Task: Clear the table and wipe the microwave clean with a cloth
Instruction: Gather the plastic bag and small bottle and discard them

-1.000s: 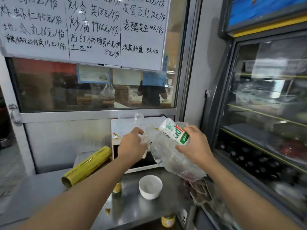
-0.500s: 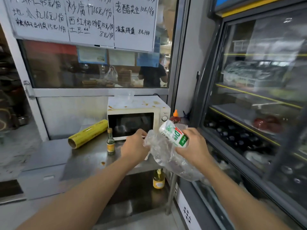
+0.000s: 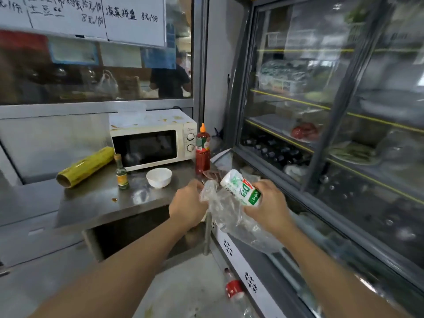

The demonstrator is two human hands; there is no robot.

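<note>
Head view: your right hand [image 3: 268, 203] grips a white-and-green drink bottle [image 3: 241, 188], tilted with its base up and to the left, together with a crumpled clear plastic bag [image 3: 231, 216] that hangs below it. Your left hand [image 3: 187, 203] pinches the bag's top edge, fingers curled. Both hands hover off the near right corner of the steel bench [image 3: 96, 203], beside the glass-fronted fridge [image 3: 344, 134].

Compared with a second ago, you stand farther back: the hands, then in front of the microwave [image 3: 152, 143], are now well short of it, and the whole bench shows. The grip on bottle and bag is unchanged.

On the bench the stained microwave stands at the far side, door closed. A red sauce bottle [image 3: 203, 150] stands just right of it, a white bowl [image 3: 159, 177] in front, a small yellow-labelled bottle [image 3: 121, 173] left of the bowl, and a yellow roll of wrap [image 3: 86, 167] lies at the far left. A red-capped bottle [image 3: 234, 289] lies on the floor [image 3: 183, 294].
</note>
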